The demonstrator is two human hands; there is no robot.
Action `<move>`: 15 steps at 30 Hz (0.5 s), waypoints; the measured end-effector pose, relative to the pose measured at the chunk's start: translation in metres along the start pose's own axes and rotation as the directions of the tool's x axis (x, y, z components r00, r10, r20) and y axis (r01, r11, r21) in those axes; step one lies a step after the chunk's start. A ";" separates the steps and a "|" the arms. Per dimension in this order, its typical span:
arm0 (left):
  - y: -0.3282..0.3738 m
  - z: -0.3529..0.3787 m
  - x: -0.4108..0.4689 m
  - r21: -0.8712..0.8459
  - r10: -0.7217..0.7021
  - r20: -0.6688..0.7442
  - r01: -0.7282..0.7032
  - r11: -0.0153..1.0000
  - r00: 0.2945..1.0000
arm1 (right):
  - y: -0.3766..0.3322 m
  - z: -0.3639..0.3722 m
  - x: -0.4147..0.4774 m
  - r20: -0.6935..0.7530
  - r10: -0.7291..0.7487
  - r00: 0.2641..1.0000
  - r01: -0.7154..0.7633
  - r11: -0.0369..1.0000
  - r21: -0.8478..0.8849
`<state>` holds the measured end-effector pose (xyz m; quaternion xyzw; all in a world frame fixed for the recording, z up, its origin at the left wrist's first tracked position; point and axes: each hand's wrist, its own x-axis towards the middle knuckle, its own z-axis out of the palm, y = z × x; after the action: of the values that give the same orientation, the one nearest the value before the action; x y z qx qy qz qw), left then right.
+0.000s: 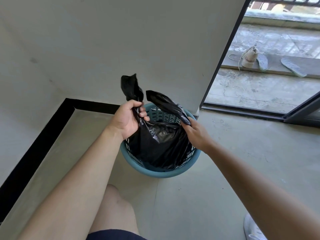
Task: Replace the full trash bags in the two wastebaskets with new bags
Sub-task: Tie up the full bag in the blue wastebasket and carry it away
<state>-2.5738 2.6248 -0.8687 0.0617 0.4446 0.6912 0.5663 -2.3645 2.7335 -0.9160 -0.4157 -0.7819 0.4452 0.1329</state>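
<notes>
A round blue plastic wastebasket (pixel 155 173) with a slotted wall stands on the floor in a corner by the wall. A black trash bag (pixel 159 144) sits inside it and bulges above the rim. My left hand (pixel 127 118) is closed around one gathered corner of the bag, whose end sticks up above my fist. My right hand (pixel 194 134) pinches the other gathered corner, which points up and to the left. Both corners are pulled apart above the basket.
A white wall with a black baseboard (pixel 34 149) runs along the left and behind the basket. To the right is an open sliding door track (pixel 242 110), with a shoe (pixel 249 58) and two insoles (pixel 292 66) on the step outside. My knee (pixel 117 205) is below the basket.
</notes>
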 end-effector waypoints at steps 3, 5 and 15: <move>-0.007 -0.004 -0.004 0.094 -0.016 -0.042 0.020 0.995 0.999 | -0.003 0.000 0.000 -0.013 -0.045 0.999 0.046 0.998 0.041; -0.010 -0.007 -0.008 0.277 -0.027 -0.039 0.037 0.960 0.999 | -0.009 0.000 -0.001 -0.007 -0.099 0.995 0.099 0.994 0.051; -0.006 -0.011 -0.026 0.635 -0.177 0.381 -0.118 0.764 0.908 | -0.037 -0.009 0.005 0.347 -0.229 0.909 0.357 0.860 -0.366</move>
<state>-2.5669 2.5974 -0.8683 0.3919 0.5235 0.4568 0.6031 -2.3822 2.7332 -0.8817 -0.2391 -0.9247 0.2963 -0.0098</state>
